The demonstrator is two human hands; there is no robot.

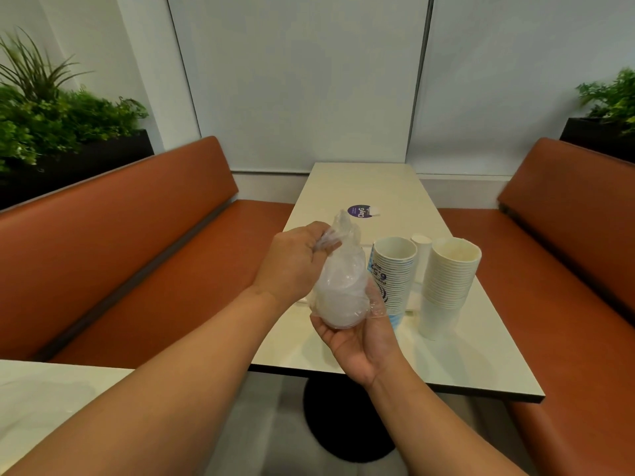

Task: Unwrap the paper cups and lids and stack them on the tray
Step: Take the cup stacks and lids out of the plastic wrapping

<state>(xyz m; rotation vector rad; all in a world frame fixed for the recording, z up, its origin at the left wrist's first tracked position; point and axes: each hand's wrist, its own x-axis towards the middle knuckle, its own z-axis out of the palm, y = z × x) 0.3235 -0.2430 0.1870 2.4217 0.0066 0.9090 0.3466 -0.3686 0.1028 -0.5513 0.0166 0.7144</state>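
Note:
A clear plastic bag (340, 269) with a stack of white lids (338, 304) inside is held above the near left part of the table. My left hand (295, 262) grips the twisted top of the bag. My right hand (357, 334) cups the bag's bottom from below, fingers curled round it. On the table to the right stand a tall stack of blue-printed paper cups (391, 273) and a stack of plain white paper cups (446, 286). A smaller white stack (422, 249) stands behind them. No tray is clearly visible.
The white table (360, 187) has a round purple sticker (359, 211) near its middle. Orange benches (137, 242) flank it on both sides. Planters with green plants (51, 115) sit behind the benches. Another white table corner (41, 396) is at the lower left.

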